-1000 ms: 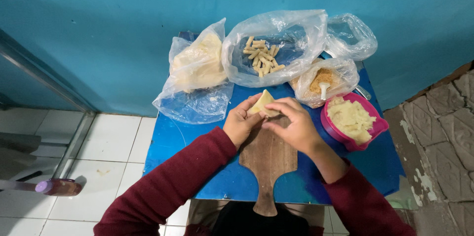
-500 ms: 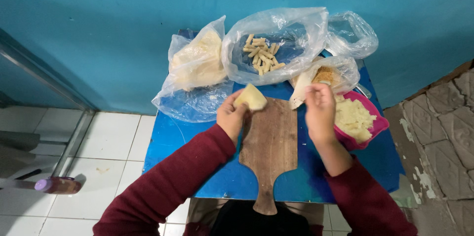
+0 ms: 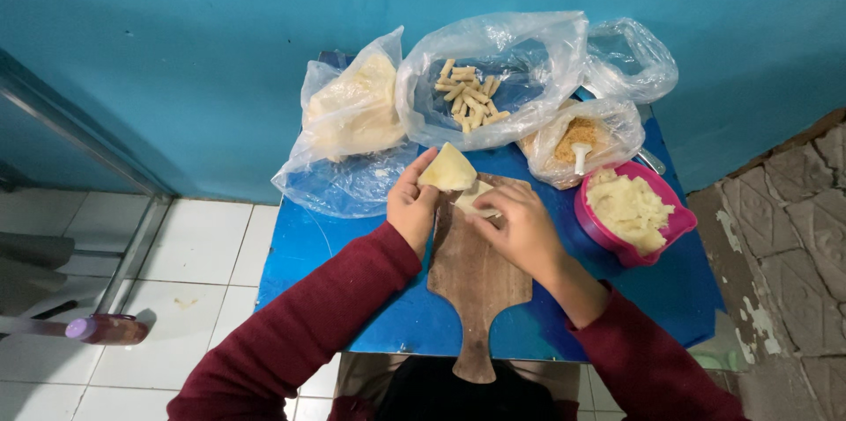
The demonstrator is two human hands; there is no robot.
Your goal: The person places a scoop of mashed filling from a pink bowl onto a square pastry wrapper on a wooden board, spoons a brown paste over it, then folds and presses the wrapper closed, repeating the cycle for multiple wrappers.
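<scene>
Pinched a pale triangular sheet in the left hand, thumb and fingers closed on its near edge, lifted just above the far left corner of the board. Brought the right hand back from the right, where half a second earlier it had hovered by the crumb bag and the bowl, well apart from the left. Set it down on the far end of the board, just beside the left hand, fingers curled and closed on a smaller pale piece lying there under the sheet's near corner. Could not tell whether that piece was a second sheet or a lump of filling, nor whether it touched the sheet above. Kept the sheet in much the same place and grip through that half second, so only the right hand had moved. Judged from this that the reach to the right was finished and both hands were again working together at the sheet. Left the pink bowl of pale mash at the right edge of the blue worktop, the crumb bag with its white spoon just behind it, the open bag of small rolls at the far middle, and a bag of pale sheets at the far left. Saw a bottle lying on the tiled floor, far left, well apart from everything.
</scene>
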